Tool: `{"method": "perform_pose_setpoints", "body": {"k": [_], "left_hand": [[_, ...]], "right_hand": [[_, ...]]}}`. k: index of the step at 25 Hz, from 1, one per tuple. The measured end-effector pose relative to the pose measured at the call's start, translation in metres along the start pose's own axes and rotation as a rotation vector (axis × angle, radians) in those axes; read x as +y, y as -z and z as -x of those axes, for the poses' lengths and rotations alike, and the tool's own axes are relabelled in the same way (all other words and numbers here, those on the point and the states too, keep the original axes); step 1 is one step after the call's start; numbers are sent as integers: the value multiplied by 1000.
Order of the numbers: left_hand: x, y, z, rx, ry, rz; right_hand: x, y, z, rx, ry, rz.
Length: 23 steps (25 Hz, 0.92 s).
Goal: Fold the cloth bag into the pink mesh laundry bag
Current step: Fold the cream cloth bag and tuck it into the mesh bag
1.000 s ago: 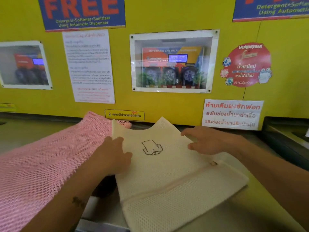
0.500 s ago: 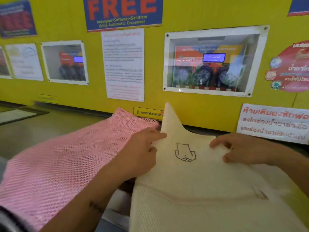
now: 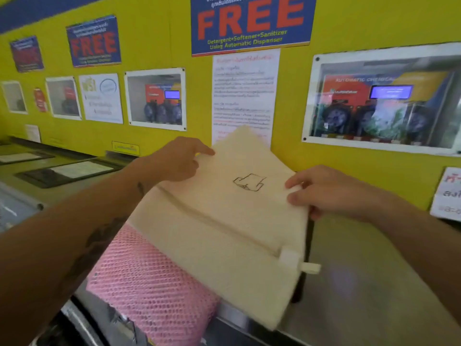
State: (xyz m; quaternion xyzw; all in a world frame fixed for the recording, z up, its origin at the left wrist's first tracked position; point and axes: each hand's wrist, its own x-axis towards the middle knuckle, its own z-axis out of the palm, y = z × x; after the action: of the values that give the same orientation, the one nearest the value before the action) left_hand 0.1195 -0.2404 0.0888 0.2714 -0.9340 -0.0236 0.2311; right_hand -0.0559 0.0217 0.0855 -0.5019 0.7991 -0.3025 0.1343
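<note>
A cream cloth bag with a small line drawing, a zip and a tab at its right end is lifted off the counter, its far corner pointing up. My left hand pinches its upper left edge. My right hand grips its right edge, thumb on top. The pink mesh laundry bag lies beneath it at the lower left, mostly covered by the cream bag and my left forearm.
A steel counter runs under the bags along a yellow wall with posters and framed windows. Black-framed lids sit on the counter at the left. The counter's front edge is near the bottom.
Both hands have lifted the cream bag off the counter and carried it left, over the pink mesh bag. The view has swung left; much less of the pink bag shows.
</note>
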Motion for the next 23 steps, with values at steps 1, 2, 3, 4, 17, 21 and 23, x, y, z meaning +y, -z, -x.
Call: {"method": "perform_pose_setpoints", "body": {"k": [1,2,3,4,17,21,23], "left_hand": [[-16,-6,5,-64,20,-61],[-28,-12,12,-107,37,-95],[-37,-18,22,-134,58,-90],[-45,-23,33,-159,81,-50],[-98,-48,98,-156,51,15],[-90,-28,120,-12,-37,111],[-82,-14,143,24,-100,199]], "right_hand": [[-9,-20,-9,-48,-23,71],[-12,-37,-19,-97,-45,207],[-16,-52,-26,-123,-53,378],[-21,-65,-30,-117,-41,499],[-56,-124,-30,-166,193,595],[-90,-142,5,56,474,826],[-108,-155,28,-45,514,755]]}}
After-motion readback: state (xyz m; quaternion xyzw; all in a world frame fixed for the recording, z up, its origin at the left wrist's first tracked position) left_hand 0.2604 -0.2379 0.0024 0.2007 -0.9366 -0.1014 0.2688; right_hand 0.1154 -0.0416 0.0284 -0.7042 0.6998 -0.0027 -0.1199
